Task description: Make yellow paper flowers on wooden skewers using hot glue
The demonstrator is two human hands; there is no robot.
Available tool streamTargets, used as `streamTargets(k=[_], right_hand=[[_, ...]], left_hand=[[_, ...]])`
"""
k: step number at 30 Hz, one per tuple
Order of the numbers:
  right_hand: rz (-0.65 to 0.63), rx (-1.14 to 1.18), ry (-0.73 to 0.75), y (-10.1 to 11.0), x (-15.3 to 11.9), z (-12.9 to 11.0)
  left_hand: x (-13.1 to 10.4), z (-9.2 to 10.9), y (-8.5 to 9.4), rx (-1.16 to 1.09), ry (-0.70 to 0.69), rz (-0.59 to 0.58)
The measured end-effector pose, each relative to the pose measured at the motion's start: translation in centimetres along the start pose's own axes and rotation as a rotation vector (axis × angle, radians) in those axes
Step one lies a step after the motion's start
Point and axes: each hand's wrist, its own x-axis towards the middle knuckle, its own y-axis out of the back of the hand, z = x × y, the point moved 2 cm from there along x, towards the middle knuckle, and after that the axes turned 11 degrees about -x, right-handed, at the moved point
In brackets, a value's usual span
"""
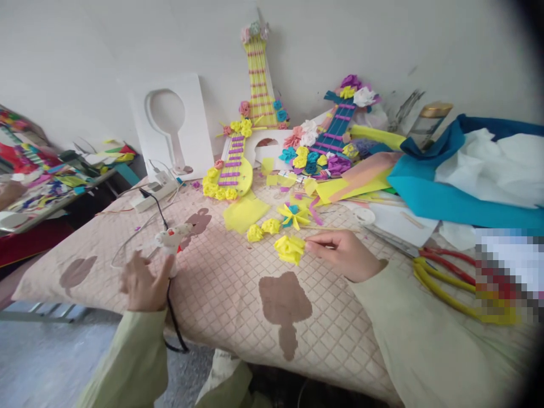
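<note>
My right hand (340, 255) pinches a yellow crepe-paper flower (289, 249) at its edge, just above the patterned tablecloth. My left hand (147, 280) is on the left, thumb and fingers apart and a little blurred. Right by it stands a white hot glue gun (172, 235) with a red trigger; whether the thumb touches its handle I cannot tell. Two small yellow paper roses (262, 228) lie behind the held flower. Close to them is a yellow star-shaped paper piece (294, 215) with a blue centre.
Yellow (236, 175) and blue (338, 127) paper-flowered guitars lean at the back. A white board with a cutout (198, 124) stands left of them. A power strip (155, 192) feeds the glue gun's cable. Large scissors (442, 272) lie right, below blue paper (467, 192).
</note>
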Motion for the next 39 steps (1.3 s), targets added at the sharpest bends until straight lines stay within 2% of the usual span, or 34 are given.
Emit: streamTargets(k=[1, 2, 4, 5, 6, 7, 8, 10, 12, 15, 17, 19, 22, 28, 39], right_hand=[[-0.005, 0.001, -0.006, 0.0, 0.0, 0.0], [-0.012, 0.006, -0.012, 0.0, 0.0, -0.1], [-0.025, 0.023, -0.027, 0.1, 0.0, -0.2], [-0.032, 0.031, -0.036, 0.1, -0.1, -0.2], [-0.04, 0.038, -0.041, 0.1, -0.1, -0.3], [-0.053, 0.044, -0.041, 0.1, -0.2, -0.3], [-0.07, 0.05, -0.038, 0.1, -0.2, -0.4], [-0.102, 0.066, -0.024, 0.2, -0.4, -0.7], [-0.119, 0.083, -0.009, 0.4, -0.5, -0.9], [-0.128, 0.094, -0.004, 0.7, -0.5, -1.1], [-0.121, 0.101, -0.015, 0.9, -0.4, -1.1], [-0.103, 0.114, -0.024, 1.1, -0.2, -1.0], [-0.08, 0.123, -0.034, 1.3, -0.1, -0.9], [-0.026, 0.078, -0.057, 1.0, 0.0, -0.6], [0.052, -0.019, -0.053, 0.2, -0.2, -0.3]], left_hand=[[-1.0, 0.7, 0.7, 0.08, 0.001, 0.172], [-2.1, 1.7, 1.2, 0.087, -0.051, 0.274], [-3.7, 4.6, 1.6, -0.017, -0.195, 0.299], [-4.2, 6.3, 1.5, -0.088, -0.254, 0.235], [-4.4, 8.1, 1.1, -0.156, -0.302, 0.087], [-4.4, 9.8, 0.4, -0.188, -0.294, -0.139], [-4.1, 11.3, -0.5, -0.224, -0.288, -0.312], [-3.1, 13.8, -2.7, -0.365, -0.176, -0.492], [-1.9, 15.4, -5.3, -0.591, -0.038, -0.622], [-0.7, 16.7, -9.4, -0.884, 0.178, -0.864], [-0.4, 17.2, -11.4, -0.98, 0.225, -0.99], [-0.3, 17.4, -12.6, -0.984, 0.211, -0.999], [-0.5, 17.3, -13.5, -0.963, 0.184, -0.918], [-1.0, 17.3, -13.8, -1.048, 0.132, -0.8], [-1.5, 16.9, -14.0, -1.051, 0.168, -0.792]])
